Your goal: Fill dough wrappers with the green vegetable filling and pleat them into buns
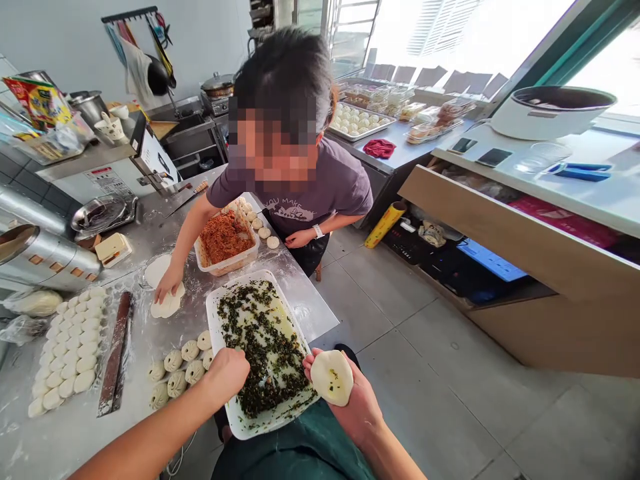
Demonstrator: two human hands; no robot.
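Note:
My right hand [361,410] holds a round dough wrapper [332,378] on its palm, fingers showing at its left edge. A few green flecks lie in the middle of the wrapper. My left hand [230,375] is closed, over the left side of a white plastic tub [216,313] of chopped green filling [270,373]; whatever its fingers hold is hidden. The tub stands tilted at the table's edge, close to my lap. Left of it sit several pleated buns [177,385] on the floured metal table [143,413].
Across the table, a person [310,200] touches a flattened dough round [167,303] beside a tub of reddish filling [225,240]. Further left are a dark wooden rolling pin [116,350] and rows of dough pieces [70,347]. A cardboard-fronted counter [525,273] stands at right.

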